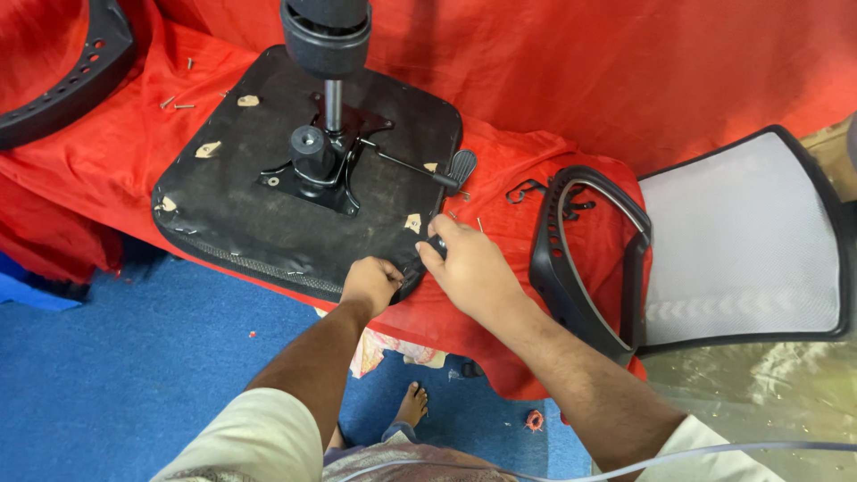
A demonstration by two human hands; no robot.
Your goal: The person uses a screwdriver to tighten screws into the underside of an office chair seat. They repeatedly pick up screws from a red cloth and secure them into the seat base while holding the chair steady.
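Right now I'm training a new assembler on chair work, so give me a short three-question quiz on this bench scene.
1. True or false: the seat base lies underside up on the red cloth.
2. Which hand grips the seat's near edge: A left hand, B right hand?
3. What lies to the right of the seat, beside the mesh backrest?

Key: 1 true. 2 A; the right hand holds a small dark object at the corner. 3 A black armrest.
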